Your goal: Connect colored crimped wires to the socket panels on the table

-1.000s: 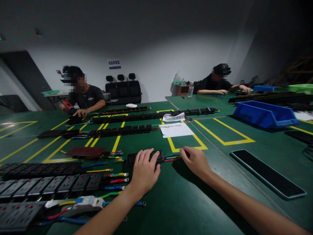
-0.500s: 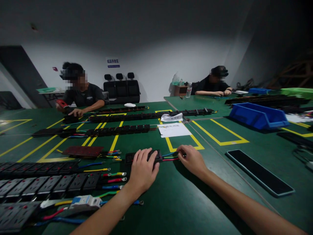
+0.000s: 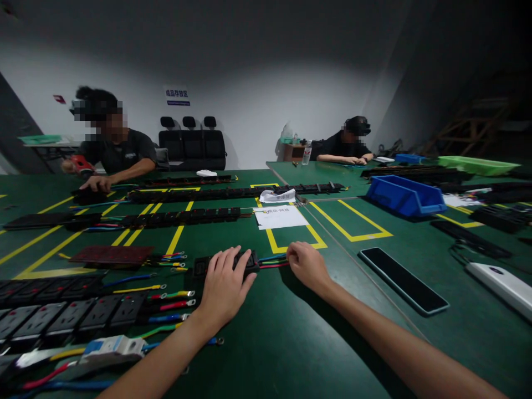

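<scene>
My left hand (image 3: 226,280) lies over a short black socket strip (image 3: 251,263), its fingers bent across the top and holding it against the table. The strip's middle is hidden under the fingers. From its right end run blue, green and red wires (image 3: 272,265). My right hand (image 3: 305,265) is closed around their far ends, which are out of sight inside the fingers. To the left of the strip lies a dark red panel (image 3: 112,256) with coloured wire leads. Nearer to me are rows of black sockets (image 3: 93,318) with ring-terminal leads.
A phone (image 3: 403,280) lies right of my right hand, with a white device (image 3: 501,288) beyond it. Farther back are a white paper sheet (image 3: 282,218), a blue bin (image 3: 405,197) and long socket strips (image 3: 187,216). Two co-workers sit across the green table (image 3: 332,343).
The view has turned slightly right, so everything sits farther left. My right fingers have closed more tightly around the wire ends. My left hand stays on the strip. The left co-worker's red tool has moved.
</scene>
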Demonstrator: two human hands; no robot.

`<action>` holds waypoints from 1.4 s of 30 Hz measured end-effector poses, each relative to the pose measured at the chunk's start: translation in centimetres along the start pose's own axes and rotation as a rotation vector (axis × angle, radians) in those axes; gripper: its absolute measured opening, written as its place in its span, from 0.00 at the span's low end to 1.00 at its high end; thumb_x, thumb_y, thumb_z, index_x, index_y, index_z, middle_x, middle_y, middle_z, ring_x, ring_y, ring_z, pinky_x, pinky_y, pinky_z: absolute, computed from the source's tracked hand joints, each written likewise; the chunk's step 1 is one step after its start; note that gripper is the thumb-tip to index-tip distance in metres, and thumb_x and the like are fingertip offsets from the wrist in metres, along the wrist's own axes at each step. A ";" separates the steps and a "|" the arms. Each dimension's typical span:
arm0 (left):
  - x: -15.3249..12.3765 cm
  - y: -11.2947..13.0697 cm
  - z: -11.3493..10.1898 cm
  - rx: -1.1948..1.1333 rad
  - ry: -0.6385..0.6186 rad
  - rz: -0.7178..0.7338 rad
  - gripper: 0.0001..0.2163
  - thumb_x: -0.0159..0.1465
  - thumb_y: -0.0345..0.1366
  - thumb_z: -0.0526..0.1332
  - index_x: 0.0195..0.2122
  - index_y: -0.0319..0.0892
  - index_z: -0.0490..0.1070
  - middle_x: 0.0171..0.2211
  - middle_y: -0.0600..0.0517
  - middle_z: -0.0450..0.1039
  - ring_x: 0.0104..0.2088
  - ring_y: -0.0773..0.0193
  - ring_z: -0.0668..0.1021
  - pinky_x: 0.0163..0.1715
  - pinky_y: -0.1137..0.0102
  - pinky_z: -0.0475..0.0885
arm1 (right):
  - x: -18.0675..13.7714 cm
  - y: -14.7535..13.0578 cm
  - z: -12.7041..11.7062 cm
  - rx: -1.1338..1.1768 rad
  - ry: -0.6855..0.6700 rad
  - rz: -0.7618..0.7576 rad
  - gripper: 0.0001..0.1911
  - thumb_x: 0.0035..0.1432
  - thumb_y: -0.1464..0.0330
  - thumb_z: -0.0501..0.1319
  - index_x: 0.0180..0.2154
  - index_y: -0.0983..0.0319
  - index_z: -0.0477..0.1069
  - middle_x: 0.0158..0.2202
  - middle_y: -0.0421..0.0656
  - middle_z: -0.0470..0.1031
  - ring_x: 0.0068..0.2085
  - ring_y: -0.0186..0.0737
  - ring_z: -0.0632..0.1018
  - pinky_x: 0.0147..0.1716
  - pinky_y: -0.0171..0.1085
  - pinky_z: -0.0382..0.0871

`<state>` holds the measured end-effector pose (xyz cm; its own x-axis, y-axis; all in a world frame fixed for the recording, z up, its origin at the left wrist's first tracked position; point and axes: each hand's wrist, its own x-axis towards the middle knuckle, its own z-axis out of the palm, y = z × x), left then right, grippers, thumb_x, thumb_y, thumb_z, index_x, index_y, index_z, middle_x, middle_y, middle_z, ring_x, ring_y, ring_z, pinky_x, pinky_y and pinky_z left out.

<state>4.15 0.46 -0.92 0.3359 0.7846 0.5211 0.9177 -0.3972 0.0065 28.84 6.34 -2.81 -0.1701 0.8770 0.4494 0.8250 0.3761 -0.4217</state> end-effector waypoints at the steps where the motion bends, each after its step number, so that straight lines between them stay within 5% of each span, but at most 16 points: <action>1: 0.0 0.0 0.0 0.001 -0.007 -0.002 0.21 0.69 0.42 0.60 0.63 0.44 0.67 0.59 0.42 0.71 0.59 0.48 0.71 0.59 0.48 0.65 | 0.0 0.0 0.0 0.020 0.008 0.005 0.11 0.54 0.78 0.53 0.26 0.59 0.69 0.29 0.42 0.74 0.34 0.41 0.72 0.33 0.37 0.57; 11: -0.2 -0.1 -0.3 0.003 0.132 -0.046 0.20 0.68 0.39 0.62 0.60 0.43 0.69 0.53 0.41 0.72 0.53 0.46 0.73 0.52 0.48 0.70 | 0.9 0.9 0.1 0.423 0.367 0.222 0.07 0.55 0.67 0.53 0.34 0.59 0.68 0.31 0.41 0.72 0.33 0.43 0.72 0.34 0.39 0.62; 18: -0.3 -0.4 -0.2 -0.055 0.241 -0.042 0.20 0.70 0.41 0.59 0.62 0.43 0.66 0.54 0.41 0.71 0.54 0.47 0.72 0.52 0.51 0.69 | 1.0 0.4 -0.5 0.528 0.302 0.214 0.16 0.62 0.57 0.53 0.30 0.59 0.70 0.26 0.40 0.70 0.31 0.42 0.71 0.32 0.38 0.62; 31: -0.4 -0.3 -0.8 -0.135 0.352 -0.011 0.20 0.70 0.42 0.59 0.62 0.45 0.65 0.55 0.41 0.70 0.54 0.48 0.72 0.54 0.53 0.67 | 0.9 1.4 1.0 0.514 0.087 0.118 0.15 0.64 0.60 0.53 0.25 0.58 0.63 0.21 0.37 0.65 0.25 0.37 0.68 0.25 0.34 0.58; 42: -0.2 -0.2 -0.6 -0.108 0.291 -0.040 0.19 0.69 0.40 0.61 0.61 0.44 0.67 0.54 0.41 0.71 0.54 0.48 0.73 0.52 0.52 0.69 | 0.5 0.2 -0.3 0.512 0.233 0.112 0.18 0.68 0.58 0.50 0.30 0.59 0.67 0.25 0.39 0.68 0.29 0.38 0.71 0.30 0.36 0.61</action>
<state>3.78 0.04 -0.51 0.2108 0.6377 0.7409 0.8961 -0.4289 0.1143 29.10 6.83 -2.45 0.0741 0.8526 0.5173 0.4550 0.4327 -0.7783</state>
